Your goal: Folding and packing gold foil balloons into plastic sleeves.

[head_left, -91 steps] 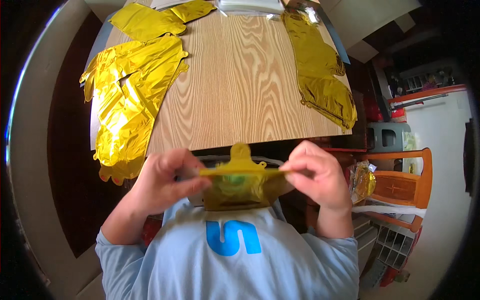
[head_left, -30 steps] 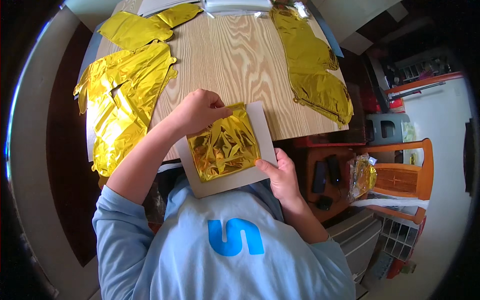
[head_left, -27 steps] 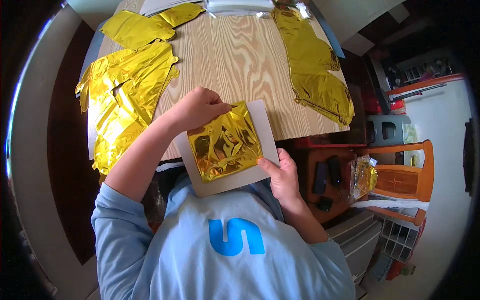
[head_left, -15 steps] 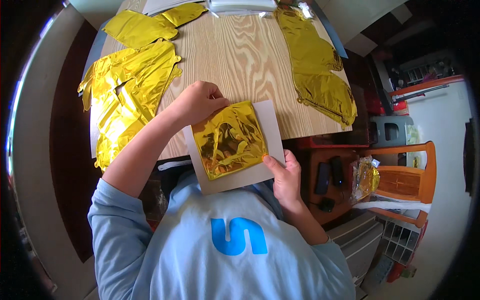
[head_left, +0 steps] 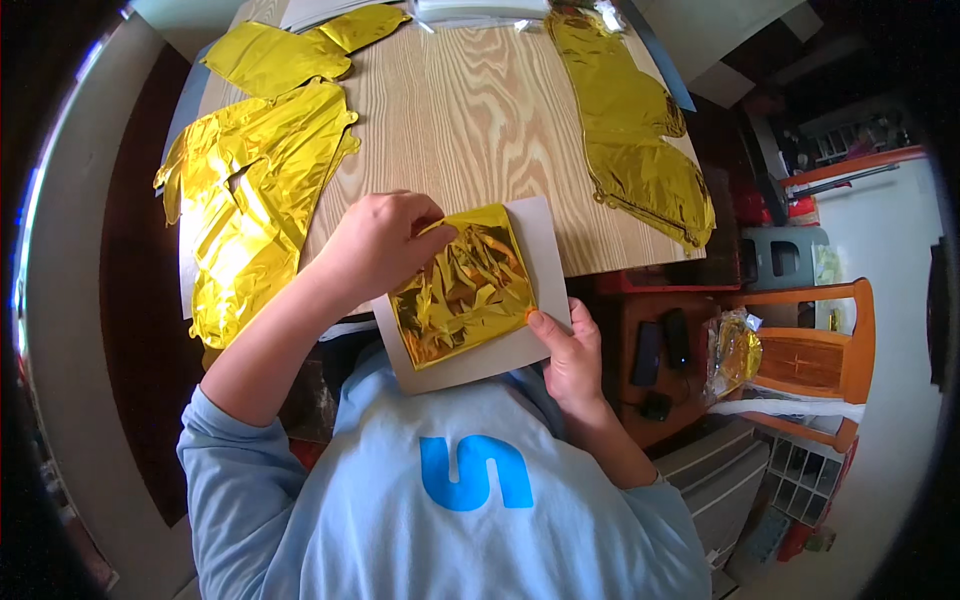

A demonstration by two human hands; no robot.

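Note:
A shiny gold foil balloon [head_left: 468, 290], folded into a square packet, lies on a pale grey card [head_left: 543, 240] held tilted in front of my chest. My right hand [head_left: 572, 350] grips the card's right edge, its thumb pressing on the packet's lower right corner. At the upper left of the packet is my left hand [head_left: 385, 240], its thumb and curled fingers closed on the foil; the fingertips are partly hidden. On the table's left lie flat gold foil balloons [head_left: 255, 190], and another flat gold foil balloon [head_left: 640, 130] lies along the right side.
Clear plastic packaging [head_left: 482, 10] sits at the far edge of the wood-grain table [head_left: 450, 110]. To the right, a wooden chair [head_left: 850, 340] stands beside a clear bag of gold foil [head_left: 735, 350] and dark devices [head_left: 648, 355]. Farther back is a grey stool [head_left: 785, 255].
My left hand has come down and slightly inward along the packet's upper left edge. The foil's creases look different. My right hand keeps its hold on the card.

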